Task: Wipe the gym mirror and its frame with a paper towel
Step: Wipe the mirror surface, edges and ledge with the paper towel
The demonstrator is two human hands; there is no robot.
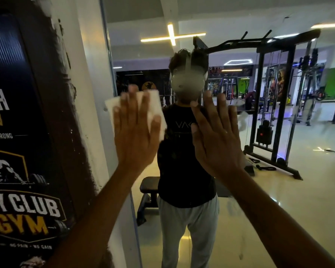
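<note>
The gym mirror (269, 200) fills the right and middle of the head view, with its thin left frame edge (109, 60) against a white pillar. My left hand (134, 130) presses a white paper towel (156, 102) flat against the glass close to that edge, fingers straight and spread. My right hand (218, 136) lies flat on the glass to the right, fingers straight, holding nothing. The towel's lower part is hidden under my left palm. Between my hands the mirror reflects a person in a black shirt and grey trousers.
A dark gym poster (21, 151) covers the wall at the left, beside the white pillar (85, 74). The mirror reflects a cable machine (278, 113), a black bench (148, 192) and a glossy floor.
</note>
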